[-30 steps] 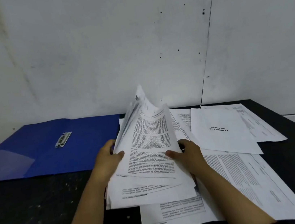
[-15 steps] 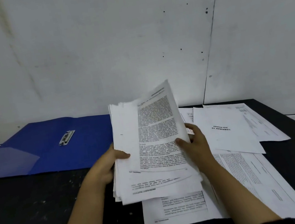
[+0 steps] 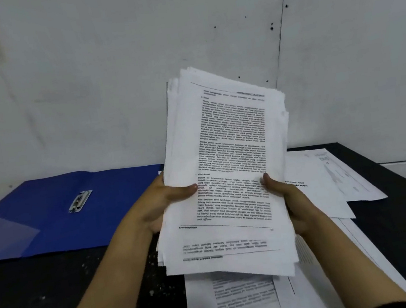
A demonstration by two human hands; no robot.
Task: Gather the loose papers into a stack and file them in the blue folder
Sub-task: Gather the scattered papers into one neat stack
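Two hands, left hand (image 3: 163,206) and right hand (image 3: 288,202), grip paper stack (image 3: 231,176) between them.

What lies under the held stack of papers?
On the black table beneath the stack lie loose printed sheets; how many more it covers cannot be seen.

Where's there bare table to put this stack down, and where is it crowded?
Bare dark table lies on the near side of the blue folder, left of the left hand. The open folder is bare too, apart from its metal clip. Crowded: overlapping loose sheets cover the table under the held stack and to the right.
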